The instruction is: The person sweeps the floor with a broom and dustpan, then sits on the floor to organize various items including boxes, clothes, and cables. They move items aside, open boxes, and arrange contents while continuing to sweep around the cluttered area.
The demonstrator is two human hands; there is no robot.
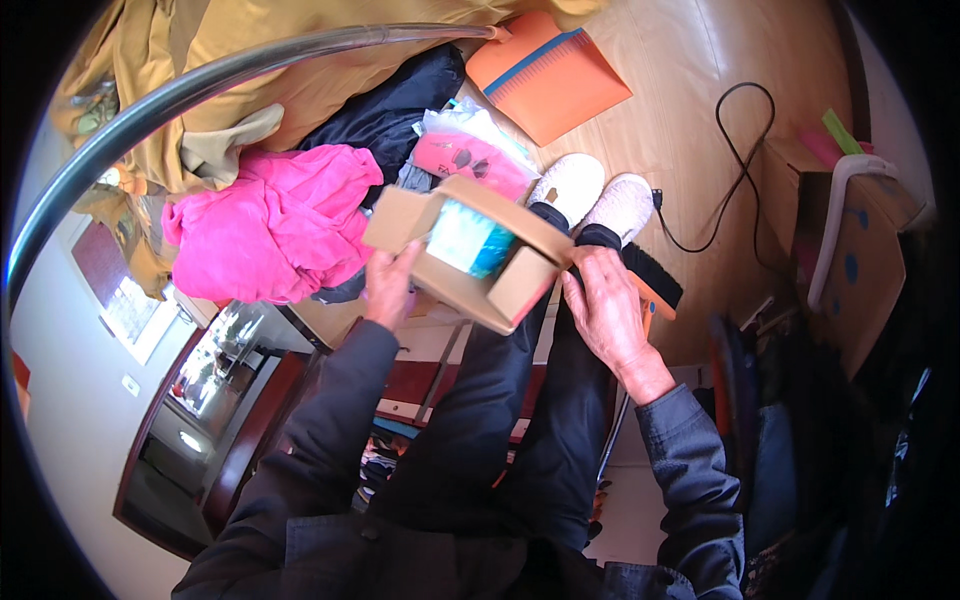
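A small cardboard box (454, 289) with raised flaps is tilted above my knees, and a blue-and-white plastic packet (471, 238) lies inside it. My left hand (390, 285) grips the box by its left side, the thumb on the cardboard and the other fingers partly hidden. At the box's right corner is my right hand (604, 304), its fingertips touching or very near the flap; whether it grips there I cannot tell. Beyond the box lies a pink printed plastic package (472, 161). A bright pink cloth (277, 225) is heaped left of the box.
An orange dustpan (551, 82) lies on the wood floor past my slippers (570, 184). To the right are a black cable (720, 202), a broom head (652, 277) and a larger cardboard box (855, 262). Yellow fabric (322, 82) and a curved metal tube (225, 71) stretch across the upper left.
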